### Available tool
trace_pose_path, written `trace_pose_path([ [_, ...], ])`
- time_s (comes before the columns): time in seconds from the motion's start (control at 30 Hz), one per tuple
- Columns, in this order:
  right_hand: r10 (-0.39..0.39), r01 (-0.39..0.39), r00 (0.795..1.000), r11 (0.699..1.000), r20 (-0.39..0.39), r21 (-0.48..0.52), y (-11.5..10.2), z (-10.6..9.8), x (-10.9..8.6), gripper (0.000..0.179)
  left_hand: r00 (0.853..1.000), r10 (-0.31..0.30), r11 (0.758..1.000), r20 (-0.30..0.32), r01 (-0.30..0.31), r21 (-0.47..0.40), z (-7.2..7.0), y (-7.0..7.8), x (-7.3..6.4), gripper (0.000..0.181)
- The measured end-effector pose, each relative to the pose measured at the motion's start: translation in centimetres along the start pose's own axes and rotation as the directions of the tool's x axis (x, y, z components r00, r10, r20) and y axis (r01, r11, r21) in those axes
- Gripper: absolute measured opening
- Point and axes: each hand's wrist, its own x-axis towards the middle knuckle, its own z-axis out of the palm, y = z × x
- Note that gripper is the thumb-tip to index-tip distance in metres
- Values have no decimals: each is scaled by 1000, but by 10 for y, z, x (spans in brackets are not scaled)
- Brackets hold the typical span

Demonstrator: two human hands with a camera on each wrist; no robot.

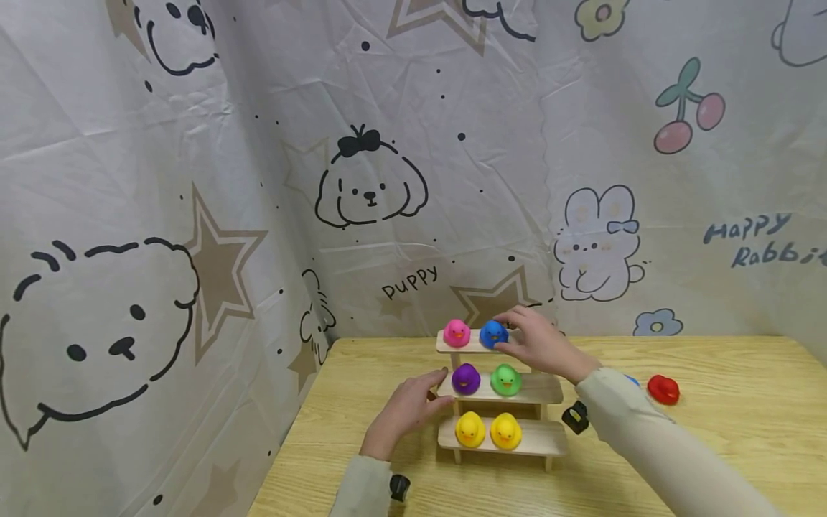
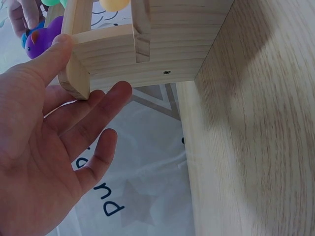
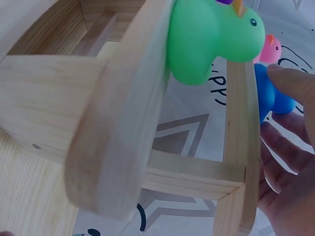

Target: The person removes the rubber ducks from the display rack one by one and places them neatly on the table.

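A three-tier wooden display stand (image 1: 545,388) holds toy ducks. On its top shelf my right hand (image 1: 541,346) holds a blue duck (image 1: 494,334) between thumb and fingers, beside a pink duck (image 1: 456,332). The middle shelf bears a purple duck (image 1: 465,379) and a green duck (image 1: 506,380); two yellow ducks (image 1: 469,429) sit on the lowest. My left hand (image 1: 411,408) grips the left end of the middle shelf. In the left wrist view its thumb lies on one side of the board (image 2: 75,78) and fingers reach behind it.
Right of the stand, a red toy (image 1: 663,389) lies on the wooden table (image 1: 730,431). Next to it a blue toy (image 1: 632,380) is mostly hidden behind my right sleeve. A printed curtain (image 1: 497,179) hangs behind and at the left of the table.
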Motion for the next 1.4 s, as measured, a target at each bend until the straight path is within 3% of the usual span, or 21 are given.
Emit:
trace_pose_path([
  [0.67,11,-11,1000,1000,-12,-16,1,5,3,34,1000,-2,1000,-2,2,-6,0,1,0,59],
  [1.07,7,-5,1000,998,-25,55,1,-10,-9,29,1000,-4,1000,-17,3,-9,1,1,0,59],
  [1.4,-44,46,996,999,-80,24,13,-25,-25,33,1000,-5,1000,-14,4,-7,2,-2,0,60],
])
